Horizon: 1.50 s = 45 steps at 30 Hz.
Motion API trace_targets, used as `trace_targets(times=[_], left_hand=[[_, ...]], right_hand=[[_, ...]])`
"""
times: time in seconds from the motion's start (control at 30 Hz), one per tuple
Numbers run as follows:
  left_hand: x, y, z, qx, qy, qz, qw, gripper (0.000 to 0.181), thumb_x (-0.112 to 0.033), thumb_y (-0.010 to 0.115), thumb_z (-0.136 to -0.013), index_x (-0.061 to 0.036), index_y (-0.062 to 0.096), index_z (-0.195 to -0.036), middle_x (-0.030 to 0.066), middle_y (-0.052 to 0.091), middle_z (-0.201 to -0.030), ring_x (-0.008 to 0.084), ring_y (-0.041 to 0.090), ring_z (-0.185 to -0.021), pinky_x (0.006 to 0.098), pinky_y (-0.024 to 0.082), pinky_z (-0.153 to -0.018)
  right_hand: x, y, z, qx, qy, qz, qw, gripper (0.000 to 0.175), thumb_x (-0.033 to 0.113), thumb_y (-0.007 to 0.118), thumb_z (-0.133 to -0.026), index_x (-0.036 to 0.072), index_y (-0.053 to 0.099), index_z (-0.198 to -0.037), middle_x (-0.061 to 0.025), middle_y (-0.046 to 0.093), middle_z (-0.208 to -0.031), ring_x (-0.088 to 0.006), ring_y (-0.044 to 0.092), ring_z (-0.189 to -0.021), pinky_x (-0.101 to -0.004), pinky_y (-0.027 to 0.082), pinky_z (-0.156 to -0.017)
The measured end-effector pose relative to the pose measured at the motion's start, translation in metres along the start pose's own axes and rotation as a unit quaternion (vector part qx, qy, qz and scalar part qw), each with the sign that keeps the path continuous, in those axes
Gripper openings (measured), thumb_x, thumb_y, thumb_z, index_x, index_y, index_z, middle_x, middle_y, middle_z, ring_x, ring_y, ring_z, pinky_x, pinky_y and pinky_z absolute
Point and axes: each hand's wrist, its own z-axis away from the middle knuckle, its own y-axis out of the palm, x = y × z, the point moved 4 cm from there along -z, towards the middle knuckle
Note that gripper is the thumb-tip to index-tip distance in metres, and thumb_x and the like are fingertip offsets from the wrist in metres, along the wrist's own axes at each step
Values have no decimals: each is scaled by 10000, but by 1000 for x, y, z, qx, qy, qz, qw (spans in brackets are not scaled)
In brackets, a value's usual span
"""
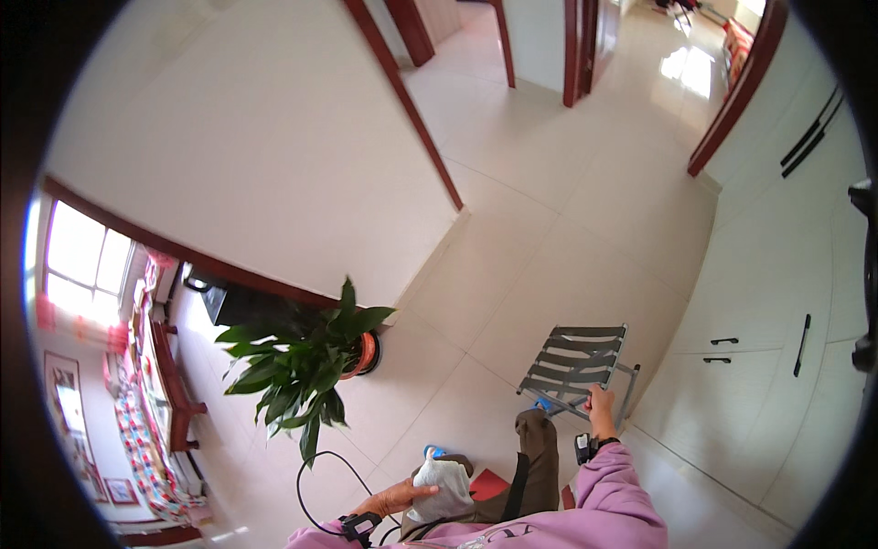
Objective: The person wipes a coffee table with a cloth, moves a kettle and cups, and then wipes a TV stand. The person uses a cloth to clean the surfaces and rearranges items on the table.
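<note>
A folded white cloth [442, 488] is held in my left hand [401, 495], close against my left thigh. My right hand [599, 401] grips the near edge of a folding stool [576, 358] with a grey metal frame and dark webbing straps. The stool stands unfolded on the tiled floor, ahead of my right leg. A black cable [300, 480] loops beside my left wrist. Both wrists carry strapped black devices. The underside of the stool is partly hidden by its straps.
A leafy potted plant [302, 374] in an orange pot [370, 353] stands on the floor at the left. White cabinets [748, 405] with black handles line the right. A white wall [274, 151] corner juts in ahead. A red-brown wooden table [178, 405] is at far left.
</note>
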Motion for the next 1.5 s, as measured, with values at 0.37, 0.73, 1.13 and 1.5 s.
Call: trace_targets(times=[0.37,0.73,1.13,1.5], left_hand=[[124,-203,154,-34,224,150,962,526,-201,687,-829,-50,479,-1288,85,568,-1218,235,524,-1144,403,383,-1012],[216,-296,259,-78,358,242,898,566,-309,669,-828,-32,474,-1281,87,562,-1205,212,527,-1122,371,405,-978],[263,-395,339,-202,416,381,800,625,-337,677,-815,-53,431,-1314,88,535,-1221,206,506,-1129,368,399,-974],[241,-497,402,-219,439,424,762,610,-365,688,-815,-41,468,-1282,97,556,-1199,207,531,-1115,366,429,-958]], right_hand=[[-20,53,190,3,-232,227,946,243,180,592,-768,-25,492,-850,-106,490,-561,-186,459,-355,-315,375,-306],[-38,121,258,133,-62,616,774,381,339,572,-787,0,580,-613,-152,566,-513,-246,512,-408,-375,391,-392],[-135,315,422,284,-100,830,470,313,322,640,-811,9,637,-814,-88,645,-653,-197,566,-463,-353,466,-456],[-239,517,486,316,-198,863,340,310,320,639,-810,10,642,-814,-89,646,-651,-193,572,-470,-349,470,-463]])
